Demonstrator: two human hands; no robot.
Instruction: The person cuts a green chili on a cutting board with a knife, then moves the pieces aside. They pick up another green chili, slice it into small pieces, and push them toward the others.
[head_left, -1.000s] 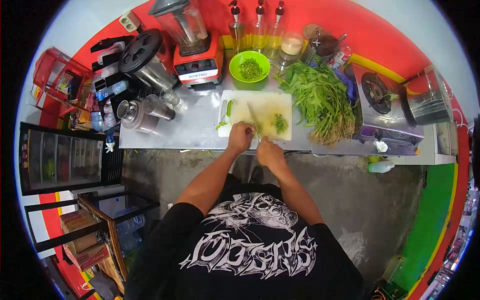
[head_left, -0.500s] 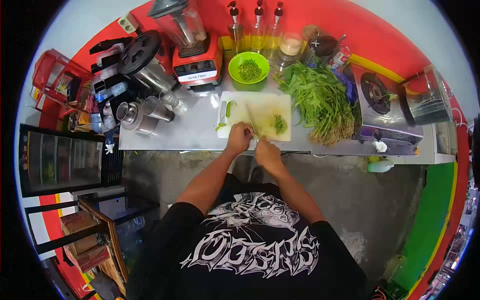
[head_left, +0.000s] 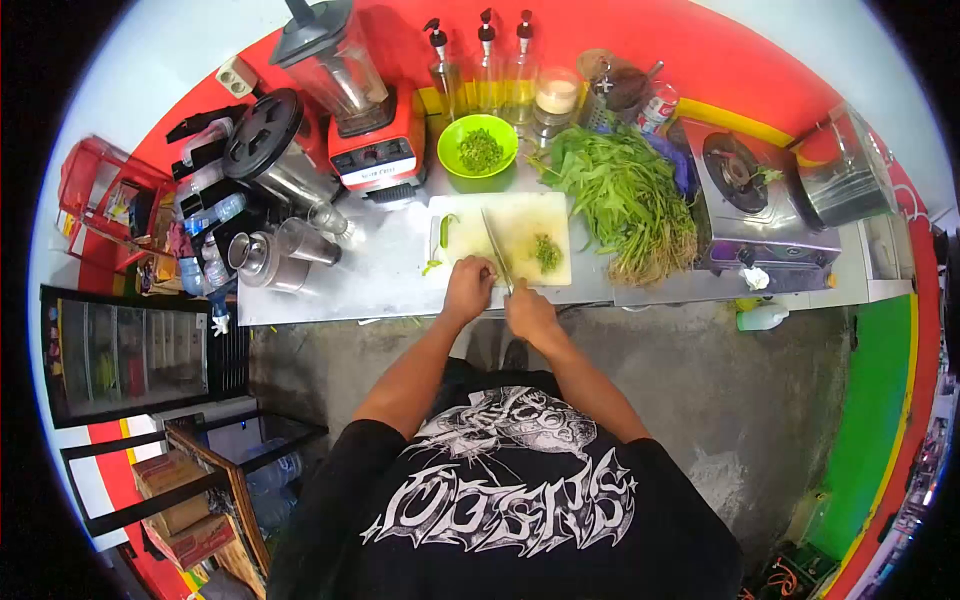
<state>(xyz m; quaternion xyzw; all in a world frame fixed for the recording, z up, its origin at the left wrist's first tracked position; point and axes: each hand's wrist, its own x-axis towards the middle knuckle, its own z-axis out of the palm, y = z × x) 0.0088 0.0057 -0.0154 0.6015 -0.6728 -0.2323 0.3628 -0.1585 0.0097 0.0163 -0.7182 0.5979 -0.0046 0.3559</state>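
Note:
My right hand (head_left: 531,312) grips the handle of a kitchen knife (head_left: 495,243) at the front edge of a white cutting board (head_left: 470,211). The blade points away from me over the board. Beside it, my left hand (head_left: 469,288) is closed with the fingertips pinched together; what they hold is too small and hidden to make out. A green chili (head_left: 445,232) lies at the board's left side, with a small green piece (head_left: 431,267) nearer me. To the right of the blade sits a little heap of chopped green bits (head_left: 547,254).
Behind the board stands a lime-green bowl (head_left: 480,176) of chopped greens. Leafy greens with roots (head_left: 630,200) lie right, beside a gas stove (head_left: 757,200). A red blender (head_left: 376,150), metal shakers (head_left: 268,262) and pump bottles (head_left: 487,70) stand around the steel counter (head_left: 370,280).
The whole view has shifted slightly. The knife and my left fingers now show a little more gap between them. Both hands stay near the board's front edge.

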